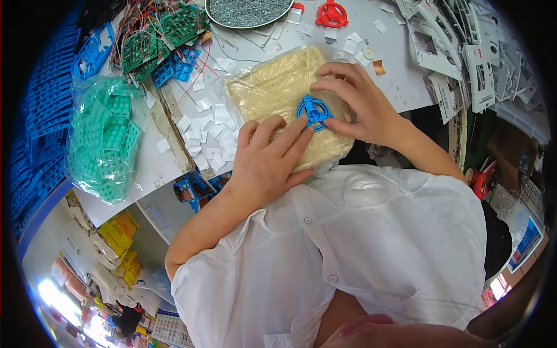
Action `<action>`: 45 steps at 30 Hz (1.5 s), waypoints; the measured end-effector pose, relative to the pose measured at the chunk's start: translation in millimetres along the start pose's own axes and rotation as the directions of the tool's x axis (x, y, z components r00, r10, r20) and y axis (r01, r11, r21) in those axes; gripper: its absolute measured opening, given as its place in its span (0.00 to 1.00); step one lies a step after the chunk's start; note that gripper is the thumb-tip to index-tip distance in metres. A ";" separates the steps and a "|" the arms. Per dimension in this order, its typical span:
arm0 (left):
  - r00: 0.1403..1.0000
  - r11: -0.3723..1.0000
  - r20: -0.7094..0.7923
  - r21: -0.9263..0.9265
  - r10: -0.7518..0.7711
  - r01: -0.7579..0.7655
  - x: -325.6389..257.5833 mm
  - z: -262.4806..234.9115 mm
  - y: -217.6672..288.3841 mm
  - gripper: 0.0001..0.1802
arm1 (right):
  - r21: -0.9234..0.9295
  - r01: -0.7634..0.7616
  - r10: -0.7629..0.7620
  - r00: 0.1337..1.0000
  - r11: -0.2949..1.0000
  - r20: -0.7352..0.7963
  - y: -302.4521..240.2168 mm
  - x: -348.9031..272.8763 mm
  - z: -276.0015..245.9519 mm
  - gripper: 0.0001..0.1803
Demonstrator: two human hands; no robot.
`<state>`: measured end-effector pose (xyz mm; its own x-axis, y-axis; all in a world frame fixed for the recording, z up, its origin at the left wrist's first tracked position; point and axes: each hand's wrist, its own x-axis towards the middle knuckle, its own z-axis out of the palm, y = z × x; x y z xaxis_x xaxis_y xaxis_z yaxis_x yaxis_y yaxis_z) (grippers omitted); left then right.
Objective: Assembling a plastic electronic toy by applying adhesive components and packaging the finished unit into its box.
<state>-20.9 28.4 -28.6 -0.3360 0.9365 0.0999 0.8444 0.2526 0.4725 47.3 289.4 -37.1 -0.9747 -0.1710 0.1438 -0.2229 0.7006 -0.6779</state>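
Observation:
A blue round plastic part [314,112], a ring with spokes and a centre hub, rests on a yellowish pad [272,81] wrapped in clear plastic. My left hand [268,152] reaches in from the lower left; two of its fingertips hold the part at its lower left edge, while the thumb lies apart on the pad. From the right comes my right hand [366,104], its thumb touching the part's right end. The other fingers of that hand are raised and curved over the pad, apart from the thumb. Part of the ring is hidden under the left fingertips.
Small white squares [212,130] lie scattered left of the pad. Farther left are a bag of green plastic parts [107,139] and wired circuit boards [159,40]. A metal dish [249,11] of small metal pieces, a red ring part [331,14] and white plastic frames [438,43] stand beyond.

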 end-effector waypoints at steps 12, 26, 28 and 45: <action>0.999 0.999 -0.044 -0.041 0.027 -0.029 1.4 4.8 -5.6 0.43 | 0.022 0.063 -0.056 0.974 0.998 -0.221 45.9 19.4 -37.7 0.24; 0.997 0.997 -0.071 -0.081 0.004 -0.010 0.9 4.3 -2.6 0.40 | -0.397 -0.217 -0.017 0.861 0.892 -0.508 126.3 114.8 -57.3 0.10; 0.999 0.995 -0.042 -0.098 -0.001 -0.003 5.1 -9.0 -0.3 0.38 | -0.131 -0.180 0.097 0.873 0.975 -0.477 102.9 107.8 -55.2 0.11; 0.827 0.297 0.014 -0.930 -0.562 0.217 47.1 -17.6 -9.6 0.07 | 0.743 -0.372 0.446 0.888 0.556 0.111 -40.3 38.4 -2.3 0.09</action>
<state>-52.2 65.9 -13.0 -0.7468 0.6358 -0.1949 -0.2103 0.0523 0.9762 18.8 256.2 -2.6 -0.9634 0.0838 -0.2547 0.2500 -0.0620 -0.9662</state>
